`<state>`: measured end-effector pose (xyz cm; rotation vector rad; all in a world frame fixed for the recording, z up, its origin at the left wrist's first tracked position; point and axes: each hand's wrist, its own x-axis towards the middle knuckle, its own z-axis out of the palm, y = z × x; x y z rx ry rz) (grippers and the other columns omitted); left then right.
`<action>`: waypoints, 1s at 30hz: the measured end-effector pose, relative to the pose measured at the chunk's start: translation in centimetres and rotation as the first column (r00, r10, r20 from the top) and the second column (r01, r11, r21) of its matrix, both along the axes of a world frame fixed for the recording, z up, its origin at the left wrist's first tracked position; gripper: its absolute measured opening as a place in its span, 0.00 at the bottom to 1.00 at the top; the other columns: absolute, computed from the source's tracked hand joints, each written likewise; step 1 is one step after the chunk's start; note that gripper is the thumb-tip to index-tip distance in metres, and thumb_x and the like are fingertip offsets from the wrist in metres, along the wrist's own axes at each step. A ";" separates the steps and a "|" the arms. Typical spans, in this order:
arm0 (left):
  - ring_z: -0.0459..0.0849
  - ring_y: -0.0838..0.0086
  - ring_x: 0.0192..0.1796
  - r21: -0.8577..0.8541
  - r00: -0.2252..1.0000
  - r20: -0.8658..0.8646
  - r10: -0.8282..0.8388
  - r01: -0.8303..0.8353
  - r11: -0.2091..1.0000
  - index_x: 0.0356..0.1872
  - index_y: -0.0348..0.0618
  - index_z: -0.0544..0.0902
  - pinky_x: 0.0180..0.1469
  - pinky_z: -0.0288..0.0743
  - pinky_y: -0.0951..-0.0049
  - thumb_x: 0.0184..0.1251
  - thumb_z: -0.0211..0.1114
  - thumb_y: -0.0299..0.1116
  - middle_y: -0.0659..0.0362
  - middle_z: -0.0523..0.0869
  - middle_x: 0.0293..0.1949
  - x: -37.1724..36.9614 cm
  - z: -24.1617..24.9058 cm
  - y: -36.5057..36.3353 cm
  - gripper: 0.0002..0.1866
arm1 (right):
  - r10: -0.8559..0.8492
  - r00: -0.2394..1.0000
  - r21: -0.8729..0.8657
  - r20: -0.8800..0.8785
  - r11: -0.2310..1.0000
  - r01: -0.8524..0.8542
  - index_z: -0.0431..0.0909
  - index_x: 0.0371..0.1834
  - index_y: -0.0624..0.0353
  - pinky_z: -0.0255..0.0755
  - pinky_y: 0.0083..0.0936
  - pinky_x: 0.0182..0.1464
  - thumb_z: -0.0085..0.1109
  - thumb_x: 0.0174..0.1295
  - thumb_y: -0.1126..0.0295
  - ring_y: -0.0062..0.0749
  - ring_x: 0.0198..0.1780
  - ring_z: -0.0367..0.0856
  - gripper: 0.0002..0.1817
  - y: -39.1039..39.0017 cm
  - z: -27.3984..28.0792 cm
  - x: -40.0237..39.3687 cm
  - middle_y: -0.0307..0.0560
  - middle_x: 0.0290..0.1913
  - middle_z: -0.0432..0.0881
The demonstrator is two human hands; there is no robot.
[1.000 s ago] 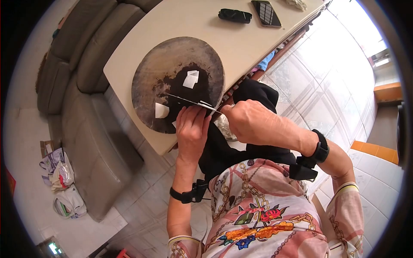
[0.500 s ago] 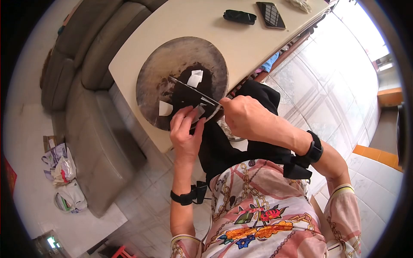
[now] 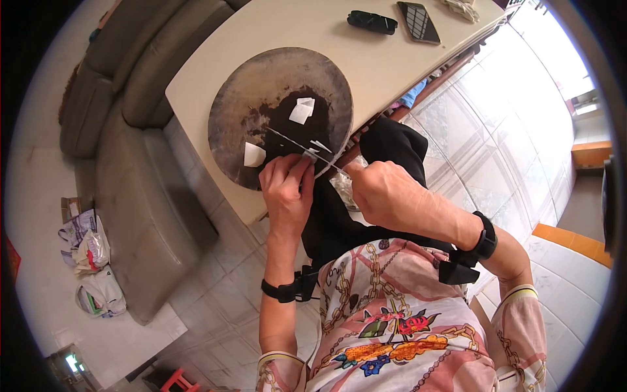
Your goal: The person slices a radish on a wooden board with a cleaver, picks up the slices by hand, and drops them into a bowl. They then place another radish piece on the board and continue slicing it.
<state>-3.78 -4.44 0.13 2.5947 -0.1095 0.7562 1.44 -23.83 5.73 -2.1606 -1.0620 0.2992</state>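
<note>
On a round wooden chopping board (image 3: 245, 91), my right hand (image 3: 386, 195) is closed around the handle of a knife (image 3: 297, 144). Its blade is seen nearly edge-on and points toward the upper left. My left hand (image 3: 286, 184) has its fingers bent and pressed together at the board's near edge, holding a white piece (image 3: 309, 153) beside the blade; the fingers partly hide it. Thin white strips (image 3: 320, 146) lie just beyond the blade. Flat white pieces (image 3: 302, 111) rest on the dark wet patch, and another white piece (image 3: 254, 155) sits at the left.
The cream table (image 3: 196, 85) carries a black case (image 3: 372, 22) and a phone (image 3: 418, 23) at its far end. A grey sofa (image 3: 140, 215) stands to the left, with bags (image 3: 101, 294) beyond it. A red stool (image 3: 179, 381) is at the lower left.
The knife and my right hand have shifted slightly right and down. My left fingers have drawn closer together over the white piece. The whole view has shifted a little.
</note>
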 end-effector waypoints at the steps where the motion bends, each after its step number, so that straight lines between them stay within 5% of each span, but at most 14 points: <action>1: 0.78 0.59 0.46 -0.002 1.000 -0.001 -0.001 0.001 1.000 0.37 0.41 0.83 0.50 0.67 0.62 0.51 0.68 0.24 0.58 0.82 0.39 0.0 -0.1 0.0 0.10 | -0.001 1.000 -0.002 -0.001 1.000 0.001 0.69 0.29 0.70 0.66 0.43 0.21 0.51 0.50 0.81 0.58 0.20 0.74 0.04 0.0 0.3 -0.1 0.59 0.13 0.70; 3: 0.77 0.58 0.46 0.005 1.000 0.014 0.004 -0.005 1.000 0.37 0.41 0.83 0.51 0.67 0.62 0.51 0.68 0.24 0.58 0.82 0.38 0.1 -0.1 -0.1 0.10 | -0.014 0.999 -0.138 -0.046 0.990 0.008 0.72 0.28 0.70 0.74 0.44 0.29 0.55 0.50 0.76 0.57 0.26 0.80 0.07 0.1 0.9 -0.2 0.63 0.21 0.77; 6: 0.77 0.58 0.45 0.003 1.000 0.022 0.008 -0.008 1.000 0.37 0.41 0.83 0.51 0.66 0.61 0.51 0.67 0.24 0.57 0.82 0.39 0.0 -0.2 -0.2 0.10 | 0.006 0.998 -0.050 0.065 0.999 -0.002 0.69 0.29 0.70 0.68 0.43 0.21 0.54 0.47 0.80 0.55 0.20 0.76 0.07 0.0 0.6 -0.5 0.58 0.14 0.72; 15: 0.78 0.61 0.44 0.035 0.998 0.061 0.019 -0.021 0.999 0.34 0.41 0.83 0.50 0.67 0.62 0.50 0.68 0.24 0.59 0.82 0.36 0.1 -0.6 -0.3 0.08 | -0.032 0.984 -0.001 0.174 0.999 0.032 0.70 0.29 0.70 0.72 0.43 0.24 0.55 0.46 0.78 0.55 0.22 0.79 0.08 3.5 -0.5 0.0 0.59 0.17 0.75; 19: 0.78 0.61 0.44 0.017 0.995 0.098 0.027 -0.029 0.999 0.34 0.42 0.83 0.49 0.67 0.62 0.50 0.68 0.25 0.60 0.82 0.36 0.3 -1.2 -0.3 0.08 | -0.055 0.996 -0.052 0.065 0.997 0.059 0.70 0.30 0.70 0.71 0.44 0.25 0.55 0.49 0.77 0.56 0.23 0.78 0.07 2.9 -0.7 0.3 0.59 0.17 0.75; 30: 0.78 0.61 0.44 0.045 0.998 0.054 0.024 -0.027 0.999 0.33 0.41 0.82 0.49 0.67 0.61 0.51 0.67 0.24 0.58 0.82 0.36 0.1 -0.7 -0.3 0.07 | 0.007 0.990 -0.101 0.142 0.995 0.007 0.70 0.28 0.71 0.72 0.42 0.24 0.55 0.45 0.79 0.55 0.22 0.78 0.08 2.2 0.1 -0.7 0.59 0.16 0.74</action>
